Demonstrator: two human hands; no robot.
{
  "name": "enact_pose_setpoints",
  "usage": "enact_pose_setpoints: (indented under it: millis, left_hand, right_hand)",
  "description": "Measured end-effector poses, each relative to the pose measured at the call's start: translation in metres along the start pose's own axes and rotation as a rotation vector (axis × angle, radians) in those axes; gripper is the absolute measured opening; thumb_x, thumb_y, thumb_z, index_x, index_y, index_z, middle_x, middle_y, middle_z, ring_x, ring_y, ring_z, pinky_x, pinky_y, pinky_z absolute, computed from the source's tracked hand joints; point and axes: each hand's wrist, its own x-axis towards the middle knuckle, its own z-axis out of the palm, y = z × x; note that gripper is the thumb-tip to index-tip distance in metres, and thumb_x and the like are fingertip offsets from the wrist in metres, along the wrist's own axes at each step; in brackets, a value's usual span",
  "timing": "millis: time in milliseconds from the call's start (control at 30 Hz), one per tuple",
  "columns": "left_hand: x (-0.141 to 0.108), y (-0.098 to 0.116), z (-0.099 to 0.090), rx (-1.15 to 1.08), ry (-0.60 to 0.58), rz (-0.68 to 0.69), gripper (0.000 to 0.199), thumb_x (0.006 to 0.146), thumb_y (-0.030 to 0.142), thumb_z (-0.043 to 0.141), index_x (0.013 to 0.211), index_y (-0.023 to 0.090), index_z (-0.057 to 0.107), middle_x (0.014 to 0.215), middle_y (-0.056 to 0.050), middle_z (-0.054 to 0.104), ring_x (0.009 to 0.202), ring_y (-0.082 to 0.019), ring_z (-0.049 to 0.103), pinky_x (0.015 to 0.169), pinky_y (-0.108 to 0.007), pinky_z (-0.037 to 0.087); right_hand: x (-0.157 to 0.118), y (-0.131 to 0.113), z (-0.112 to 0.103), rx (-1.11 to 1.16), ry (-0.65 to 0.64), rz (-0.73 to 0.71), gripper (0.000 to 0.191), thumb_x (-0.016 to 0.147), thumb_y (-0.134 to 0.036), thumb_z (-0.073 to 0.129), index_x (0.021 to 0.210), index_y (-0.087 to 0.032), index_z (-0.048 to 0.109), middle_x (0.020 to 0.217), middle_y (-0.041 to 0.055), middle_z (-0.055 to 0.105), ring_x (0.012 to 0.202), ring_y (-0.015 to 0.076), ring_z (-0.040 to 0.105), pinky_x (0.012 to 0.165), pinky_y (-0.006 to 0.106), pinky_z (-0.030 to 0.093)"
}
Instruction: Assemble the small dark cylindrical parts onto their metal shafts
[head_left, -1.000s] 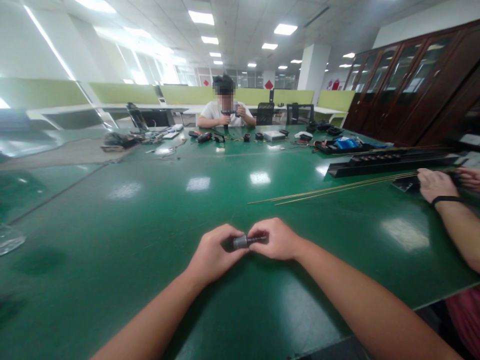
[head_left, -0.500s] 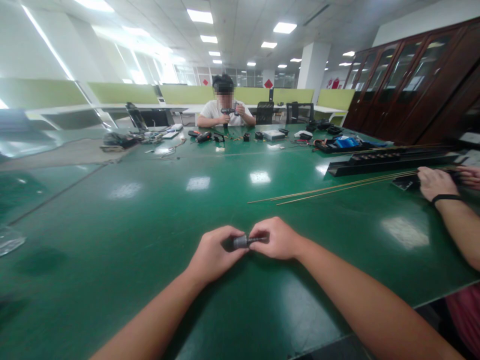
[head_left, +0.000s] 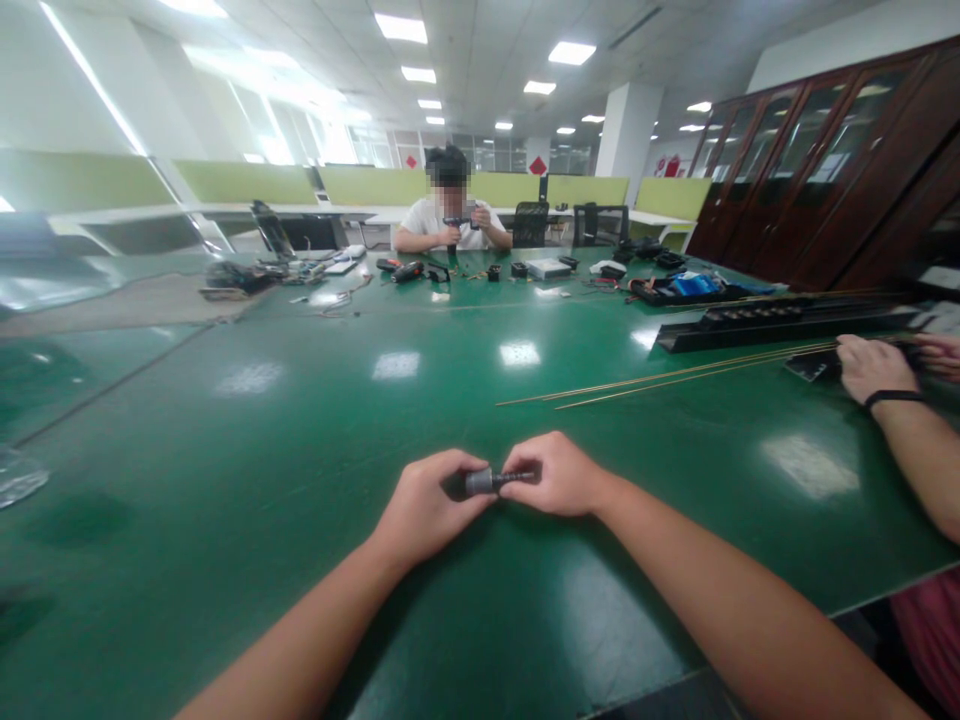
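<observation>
Low over the green table, in the middle of the head view, my two hands meet around a small grey cylinder (head_left: 478, 482) with a dark, ridged shaft (head_left: 516, 477) pointing right. My left hand (head_left: 420, 508) pinches the cylinder between thumb and fingers. The shaft lies between the thumb and forefinger of my right hand (head_left: 559, 476), also closed. What kind of part it is cannot be made out for sure. Thin brass-coloured rods (head_left: 637, 386) lie a little beyond my right hand.
At the right, a co-worker's hand (head_left: 876, 370) with a black wristband rests by the rods, near a long black channel (head_left: 787, 328). Another person (head_left: 420, 228) sits opposite with a power drill. Tools and parts line the far edge of the green table (head_left: 315, 420).
My right fingertips have shifted very slightly, so the shaft shows a little more clearly. My left hand keeps its hold on the cylinder.
</observation>
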Motion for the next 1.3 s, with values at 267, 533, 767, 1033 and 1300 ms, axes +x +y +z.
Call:
enact_pose_setpoints:
  millis: [267, 533, 767, 1033, 1300]
  left_hand:
    - [0.000, -0.003, -0.001, -0.002, 0.006, -0.004, 0.020, 0.076, 0.032, 0.075, 0.093, 0.024, 0.070, 0.092, 0.000, 0.072, 0.084, -0.018, 0.067, 0.078, -0.028, 0.050]
    - [0.000, -0.007, -0.002, 0.004, 0.021, -0.014, 0.020, 0.076, 0.032, 0.076, 0.094, 0.025, 0.069, 0.092, 0.002, 0.071, 0.084, -0.016, 0.067, 0.078, -0.027, 0.050]
    - [-0.001, -0.010, -0.005, 0.020, 0.040, -0.028, 0.022, 0.075, 0.031, 0.077, 0.095, 0.026, 0.070, 0.093, 0.003, 0.072, 0.086, -0.016, 0.067, 0.080, -0.028, 0.050]
    - [0.000, -0.011, -0.008, 0.021, 0.049, -0.046, 0.022, 0.075, 0.031, 0.076, 0.095, 0.027, 0.070, 0.093, 0.003, 0.072, 0.085, -0.017, 0.068, 0.081, -0.029, 0.051]
    - [0.001, -0.012, -0.009, 0.022, 0.052, -0.051, 0.021, 0.075, 0.030, 0.076, 0.095, 0.025, 0.070, 0.092, 0.001, 0.072, 0.084, -0.017, 0.068, 0.079, -0.029, 0.051]
  right_hand:
    - [0.000, 0.000, -0.002, -0.027, 0.008, 0.002, 0.012, 0.078, -0.029, 0.072, 0.081, -0.017, 0.072, 0.074, 0.0017, 0.071, 0.063, 0.0127, 0.061, 0.060, 0.022, 0.043]
    - [0.000, 0.003, -0.004, -0.057, 0.019, 0.007, 0.012, 0.077, -0.028, 0.073, 0.079, -0.017, 0.072, 0.070, 0.0009, 0.069, 0.061, 0.0118, 0.058, 0.059, 0.022, 0.041]
    - [0.001, 0.004, -0.008, -0.049, 0.030, 0.031, 0.011, 0.077, -0.027, 0.073, 0.081, -0.017, 0.073, 0.071, 0.0014, 0.070, 0.062, 0.0122, 0.060, 0.060, 0.022, 0.043]
    - [0.001, 0.006, -0.009, -0.049, 0.039, 0.047, 0.012, 0.077, -0.028, 0.072, 0.081, -0.017, 0.073, 0.072, 0.0019, 0.071, 0.062, 0.0125, 0.060, 0.060, 0.022, 0.044]
    - [0.002, 0.006, -0.012, -0.054, 0.045, 0.050, 0.010, 0.075, -0.026, 0.073, 0.079, -0.016, 0.073, 0.071, 0.0022, 0.071, 0.062, 0.0129, 0.061, 0.061, 0.023, 0.044]
